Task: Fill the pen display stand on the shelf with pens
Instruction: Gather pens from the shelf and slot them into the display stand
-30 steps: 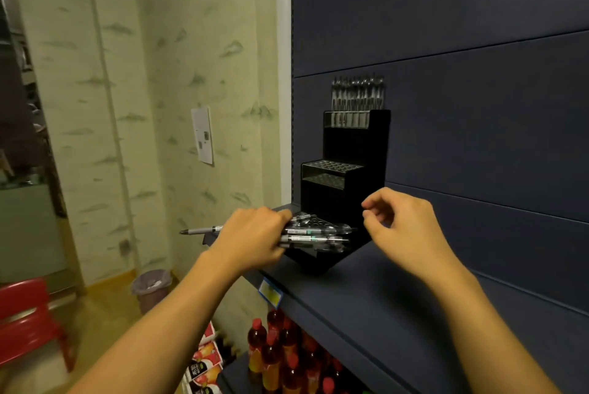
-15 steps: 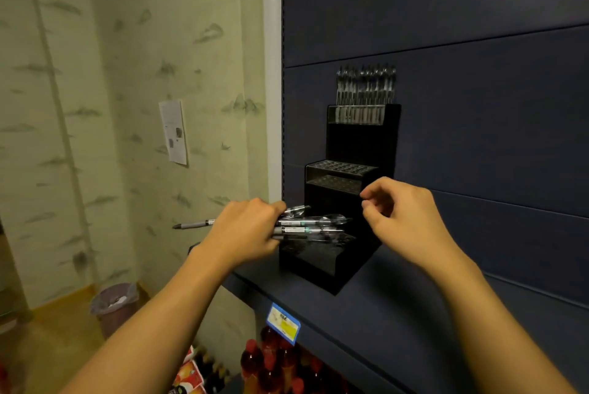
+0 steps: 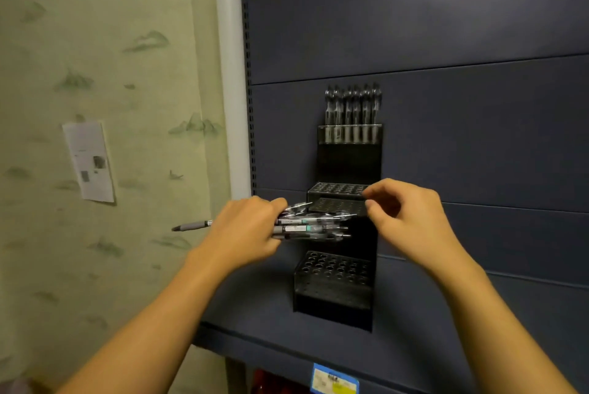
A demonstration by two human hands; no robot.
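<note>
View's swung up since a sec ago so the whole pen display stand (image 3: 342,234) on the shelf (image 3: 264,326) shows, top tier full, lower two empty, left hand (image 3: 245,234) gripping the pen bundle (image 3: 312,226), right hand (image 3: 404,218) curled, holding nothing, about to pick one.

No legible text on wall notice (image 3: 89,161), shelf price tag (image 3: 334,381) or pen labels (image 3: 294,228).

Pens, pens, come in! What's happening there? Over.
Left hand grips pen bundle. Right hand curled, empty. Stand: top tier filled, lower tiers empty. Nothing blocking.
</note>
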